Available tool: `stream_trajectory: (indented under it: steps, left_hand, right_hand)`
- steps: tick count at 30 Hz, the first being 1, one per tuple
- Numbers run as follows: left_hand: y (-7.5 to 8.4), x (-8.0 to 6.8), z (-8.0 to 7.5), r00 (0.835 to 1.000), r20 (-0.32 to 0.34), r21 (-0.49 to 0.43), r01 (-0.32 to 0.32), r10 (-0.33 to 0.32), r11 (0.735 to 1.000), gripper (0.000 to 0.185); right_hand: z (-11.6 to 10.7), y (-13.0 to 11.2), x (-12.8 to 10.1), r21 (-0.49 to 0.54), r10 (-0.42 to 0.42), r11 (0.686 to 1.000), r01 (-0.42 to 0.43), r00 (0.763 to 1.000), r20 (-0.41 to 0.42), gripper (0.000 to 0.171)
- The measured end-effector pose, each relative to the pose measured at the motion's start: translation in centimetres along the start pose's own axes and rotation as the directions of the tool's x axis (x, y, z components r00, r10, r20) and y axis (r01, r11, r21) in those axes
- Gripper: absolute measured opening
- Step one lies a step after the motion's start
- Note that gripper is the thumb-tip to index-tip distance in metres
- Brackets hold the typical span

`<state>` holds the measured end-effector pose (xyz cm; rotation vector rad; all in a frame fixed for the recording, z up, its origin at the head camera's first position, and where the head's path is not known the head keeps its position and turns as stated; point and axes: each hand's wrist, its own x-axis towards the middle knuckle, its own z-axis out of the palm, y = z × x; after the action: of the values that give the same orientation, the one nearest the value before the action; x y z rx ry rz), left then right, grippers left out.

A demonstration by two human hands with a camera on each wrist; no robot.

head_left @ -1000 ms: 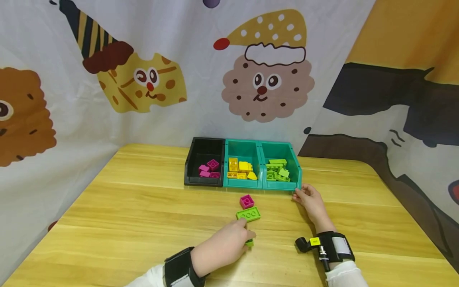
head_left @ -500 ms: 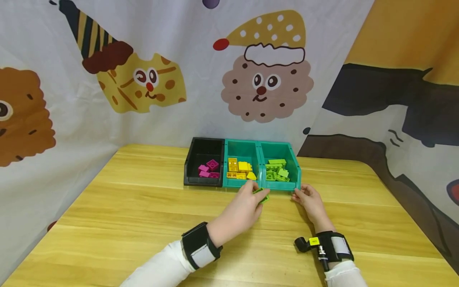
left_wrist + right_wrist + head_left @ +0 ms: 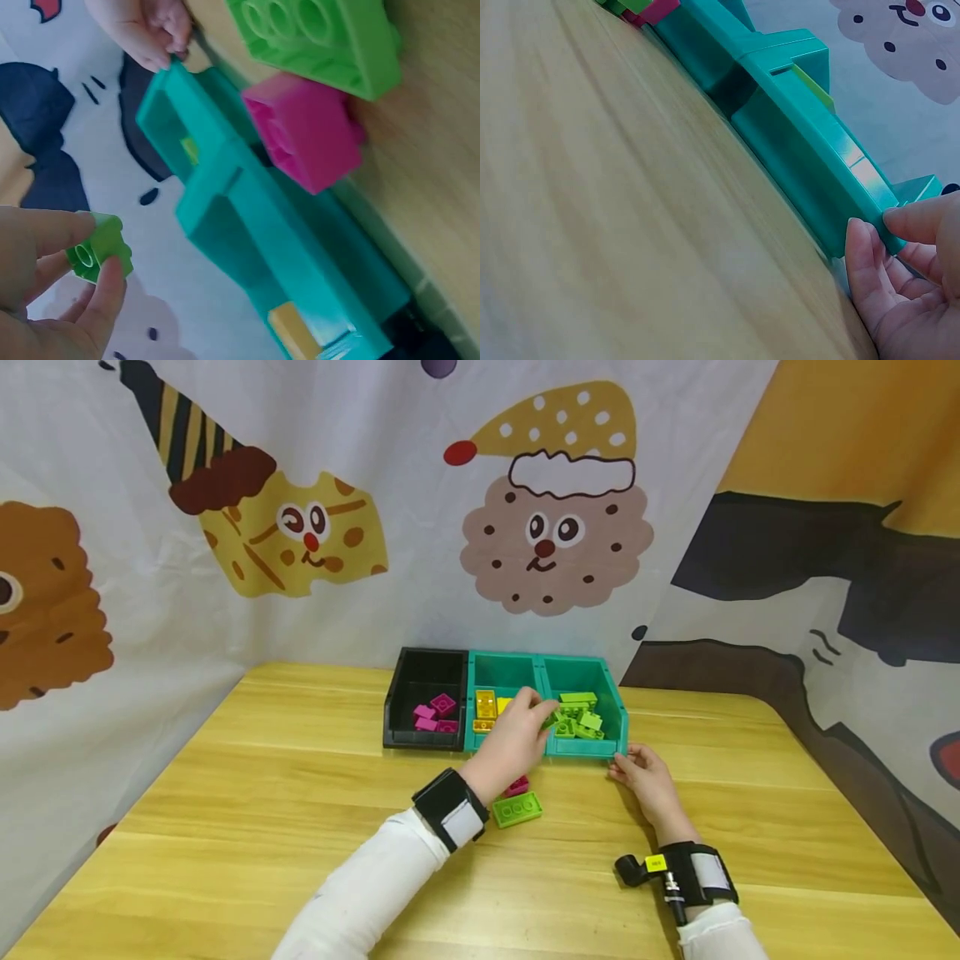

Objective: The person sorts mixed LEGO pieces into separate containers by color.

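My left hand [image 3: 517, 735] pinches a small green brick [image 3: 99, 247] between thumb and fingers, over the front of the right teal bin [image 3: 609, 697] that holds several green bricks [image 3: 581, 720]. On the table below my left wrist lie a long green brick [image 3: 517, 810] and a magenta brick [image 3: 516, 787], also close in the left wrist view as the green brick [image 3: 319, 37] and the magenta brick [image 3: 304, 131]. My right hand [image 3: 645, 777] grips the front right corner of that teal bin [image 3: 817, 180], thumb on its top edge.
A black bin [image 3: 427, 675] with magenta bricks stands left of a middle teal bin [image 3: 504, 672] with yellow bricks. All three sit at the back of the wooden table [image 3: 262, 810]. Printed cloth hangs behind and at both sides.
My left hand picked a small green brick off the table near the front and carried it forward up to the right teal bin. The right hand stayed on the bin corner.
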<state>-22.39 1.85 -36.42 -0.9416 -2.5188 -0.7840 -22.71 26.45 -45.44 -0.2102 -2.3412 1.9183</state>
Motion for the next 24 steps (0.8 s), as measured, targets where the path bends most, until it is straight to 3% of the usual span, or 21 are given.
stream_trajectory:
  steps: [7, 17, 24]
  left_hand:
    - [-1.1, 0.9, 1.1, 0.998, 0.007, -0.011, 0.062, -0.062, 0.998, 0.042]
    - [-1.5, 2.1, 2.3, 0.995, 0.045, 0.028, 0.083, -0.084, 0.996, 0.044]
    - [-1.3, 3.0, 3.4, 0.999, 0.013, 0.131, 0.029, -0.031, 0.991, 0.041]
  right_hand:
    - [-0.1, 0.0, 0.0, -0.012, 0.003, 1.000, -0.003, 1.000, -0.010, 0.031]
    - [0.2, -0.2, 0.0, 0.018, 0.000, 1.000, 0.000, 1.000, -0.007, 0.030]
    - [0.1, -0.2, 0.0, 0.033, 0.000, 0.999, 0.001, 1.000, -0.012, 0.030]
